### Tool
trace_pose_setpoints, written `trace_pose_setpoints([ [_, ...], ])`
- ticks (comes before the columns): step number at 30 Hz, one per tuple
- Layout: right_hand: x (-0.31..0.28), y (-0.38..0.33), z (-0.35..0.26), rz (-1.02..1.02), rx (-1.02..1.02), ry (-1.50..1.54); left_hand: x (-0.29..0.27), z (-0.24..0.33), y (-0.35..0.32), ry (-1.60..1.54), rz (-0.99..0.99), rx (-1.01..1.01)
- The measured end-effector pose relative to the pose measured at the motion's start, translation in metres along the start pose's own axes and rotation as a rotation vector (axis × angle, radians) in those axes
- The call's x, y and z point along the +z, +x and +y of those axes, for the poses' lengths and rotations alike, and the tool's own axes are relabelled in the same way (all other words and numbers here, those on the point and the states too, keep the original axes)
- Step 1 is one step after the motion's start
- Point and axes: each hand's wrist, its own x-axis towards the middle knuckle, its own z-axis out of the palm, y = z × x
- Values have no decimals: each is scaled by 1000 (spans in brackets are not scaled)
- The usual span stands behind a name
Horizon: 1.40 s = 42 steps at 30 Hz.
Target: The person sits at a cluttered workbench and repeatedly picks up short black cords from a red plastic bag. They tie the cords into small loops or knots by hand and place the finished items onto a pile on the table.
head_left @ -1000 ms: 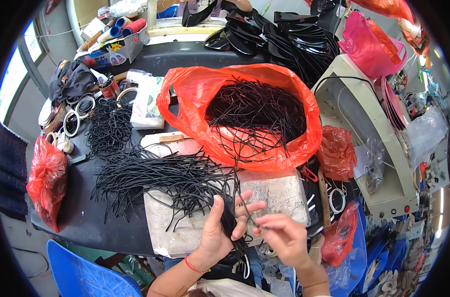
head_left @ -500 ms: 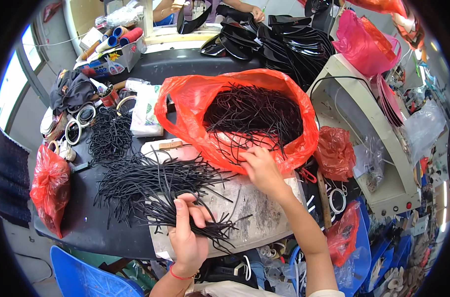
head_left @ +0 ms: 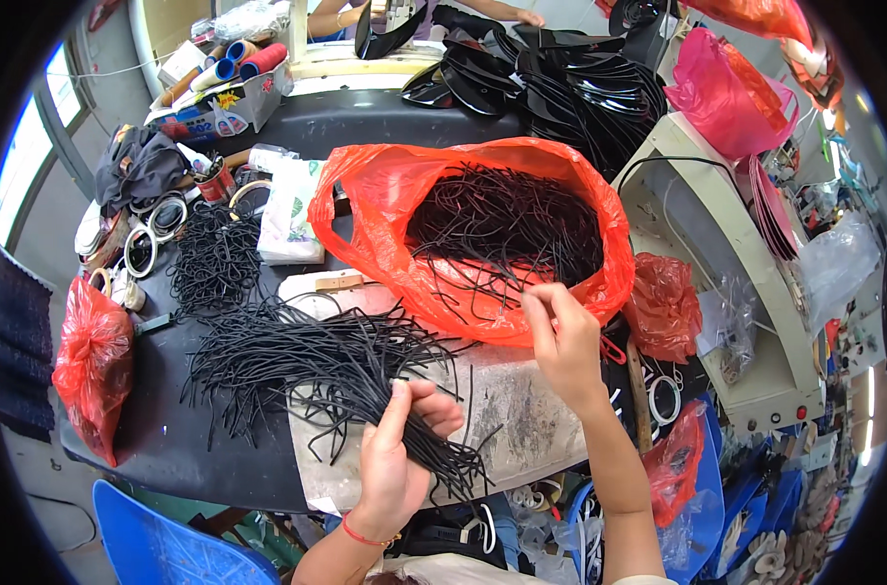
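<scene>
My left hand (head_left: 393, 473) is curled around a bunch of thin black cords (head_left: 448, 458), thumb upright and the other fingers bent to the right. The cord ends fan out below those fingers. Beside it, a larger heap of the same cords (head_left: 268, 356) spreads across the table to the left. My right hand (head_left: 572, 356) is at the near rim of an open red plastic bag (head_left: 375, 249), thumb and forefinger closed in a pinch. What lies between those fingertips is too small to make out. Inside the bag is a tangled mass of black cords (head_left: 502, 219).
A worn board (head_left: 531, 429) lies under my hands on the black table. Left stand a knotted red bag (head_left: 94, 375), white rings (head_left: 141, 252) and a white packet (head_left: 292, 210). Glossy black pieces (head_left: 580, 93) pile up behind. A beige machine housing (head_left: 746, 322) borders the right; another person's hand (head_left: 529, 18) shows at the top.
My left hand has shifted right with its bunch of cords. My right hand has moved slightly right along the bag's near rim, its wrist now more upright.
</scene>
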Motion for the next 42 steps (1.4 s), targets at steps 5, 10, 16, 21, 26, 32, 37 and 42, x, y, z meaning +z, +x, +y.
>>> trace_pose_setpoints([
  [5,-5,-52,-49,-306,-455,-144,11,-2,1,-25,-69,-71],
  [10,-11,-67,-49,-543,-362,47,9,7,-8,-185,8,96],
  [16,29,-2,0,-205,-254,-196,10,13,-11,-136,12,353],
  [21,78,22,51,-61,-158,-704,6,12,-10,-72,-20,213],
  [26,61,23,53,85,-275,-554,4,9,-6,-38,-12,110],
  [32,17,-17,-11,-73,-232,-248,4,1,3,96,-23,64],
  [37,-5,-65,-53,-469,-511,-173,7,4,6,125,-58,-95],
  [42,-15,-48,-36,-677,-474,49,-1,-1,1,211,17,211],
])
